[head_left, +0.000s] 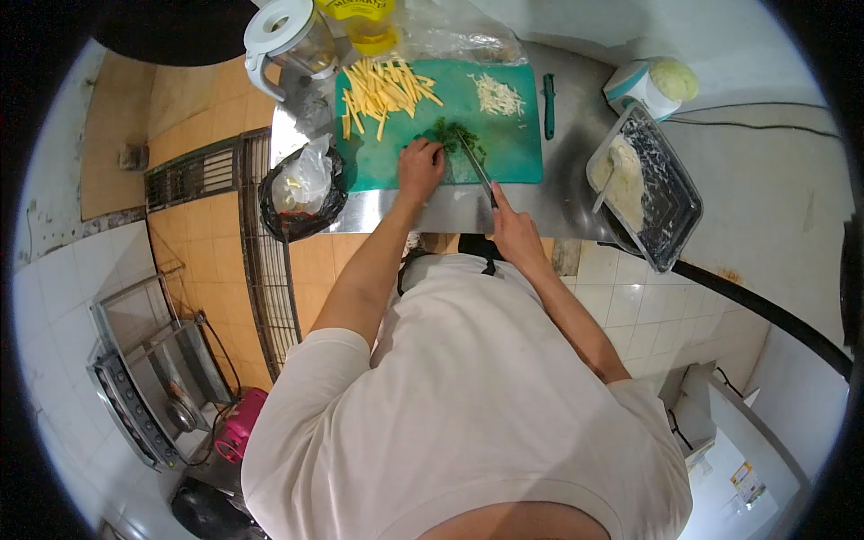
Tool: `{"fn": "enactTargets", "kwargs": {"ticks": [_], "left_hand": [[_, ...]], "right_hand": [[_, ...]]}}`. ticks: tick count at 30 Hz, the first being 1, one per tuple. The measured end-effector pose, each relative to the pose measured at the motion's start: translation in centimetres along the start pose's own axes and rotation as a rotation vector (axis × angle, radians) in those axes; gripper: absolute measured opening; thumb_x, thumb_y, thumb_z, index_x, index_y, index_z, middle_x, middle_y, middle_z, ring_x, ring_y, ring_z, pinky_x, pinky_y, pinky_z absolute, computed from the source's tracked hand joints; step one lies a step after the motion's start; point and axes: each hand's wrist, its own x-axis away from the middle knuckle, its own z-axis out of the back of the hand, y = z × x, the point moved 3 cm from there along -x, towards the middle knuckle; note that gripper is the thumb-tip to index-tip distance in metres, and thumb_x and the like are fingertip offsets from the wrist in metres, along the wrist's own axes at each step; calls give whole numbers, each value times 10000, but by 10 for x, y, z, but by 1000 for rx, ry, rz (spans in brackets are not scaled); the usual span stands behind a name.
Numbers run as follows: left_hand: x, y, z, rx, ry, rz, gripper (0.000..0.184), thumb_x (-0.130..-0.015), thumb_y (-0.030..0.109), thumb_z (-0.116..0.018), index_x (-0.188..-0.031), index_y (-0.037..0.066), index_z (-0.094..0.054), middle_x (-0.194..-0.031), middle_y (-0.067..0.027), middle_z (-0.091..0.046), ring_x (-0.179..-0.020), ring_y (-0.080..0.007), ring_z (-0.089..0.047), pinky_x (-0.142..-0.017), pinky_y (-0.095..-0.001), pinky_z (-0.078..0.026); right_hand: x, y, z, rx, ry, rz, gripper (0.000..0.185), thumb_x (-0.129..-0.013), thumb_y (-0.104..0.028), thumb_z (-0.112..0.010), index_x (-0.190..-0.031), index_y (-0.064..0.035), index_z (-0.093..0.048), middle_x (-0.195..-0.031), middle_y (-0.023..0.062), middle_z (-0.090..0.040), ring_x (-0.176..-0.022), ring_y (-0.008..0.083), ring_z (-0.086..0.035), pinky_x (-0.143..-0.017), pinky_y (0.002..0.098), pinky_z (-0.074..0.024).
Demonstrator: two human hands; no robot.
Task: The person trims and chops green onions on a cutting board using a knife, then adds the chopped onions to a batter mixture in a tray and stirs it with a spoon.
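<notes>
On the green cutting board (378, 157) lies a small heap of chopped green herbs (463, 141). My right hand (516, 229) is wrapped round the handle of a knife (475, 166), whose blade tip reaches into the herbs. My left hand (420, 169) rests on the board at the left edge of the herbs, fingers curled; whether it pinches any herbs is too small to tell. Pale yellow sticks (382, 88) are piled at the board's upper left, and white shredded pieces (498, 95) sit at its upper right.
Right of the board lie a green-handled tool (549, 106) and a tray of pale flour-like powder (670, 202). A white-lidded jug (281, 31), a yellow container (371, 31) and clear plastic (463, 40) stand behind. A black-bagged bowl (331, 205) is at the left edge.
</notes>
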Motion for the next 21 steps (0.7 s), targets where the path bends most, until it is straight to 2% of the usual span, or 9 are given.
{"fn": "enactTargets", "kwargs": {"ticks": [1, 4, 10, 14, 21], "left_hand": [[0, -1, -1, -3, -9, -4, 140, -812, 171, -716, -920, 85, -737, -914, -96, -659, -902, -301, -634, -788, -446, -480], [-1, 2, 4, -21, -22, -8, 152, -798, 173, -723, -928, 95, -735, -920, -78, -663, -912, -286, -632, -793, -437, -475], [-3, 7, 7, 27, -28, 14, 167, -791, 190, -736, -944, 122, -740, -927, -63, -666, -924, -281, -629, -777, -440, -468], [-3, 9, 7, -32, -14, -49, 156, -791, 203, -744, -934, 142, -745, -917, -42, -668, -906, -271, -627, -760, -441, -461], [-9, 8, -2, -47, -25, 37, 101, -797, 196, -738, -874, 133, -749, -879, -51, -665, -883, -279, -634, -755, -451, -466]], "right_hand": [[-3, -4, 2, -13, -3, -7, 539, -1023, -197, -483, -1546, -164, -356, -652, 266, -614, -579, 512, -576, -634, 583, -475], [-9, -8, -3, -39, -48, -12, 560, -1021, -249, -468, -1560, -269, -320, -728, 342, -621, -717, 555, -624, -733, 624, -512], [-14, -4, -13, 30, -76, -36, 553, -1021, -269, -474, -1555, -283, -330, -732, 333, -619, -703, 552, -628, -704, 617, -521], [-16, -6, -9, 47, -101, -56, 536, -1028, -282, -461, -1547, -297, -329, -783, 336, -625, -765, 561, -635, -731, 624, -518], [-17, -4, -15, 22, -127, -90, 534, -1026, -268, -455, -1538, -304, -309, -844, 359, -627, -823, 570, -633, -764, 636, -512]]}}
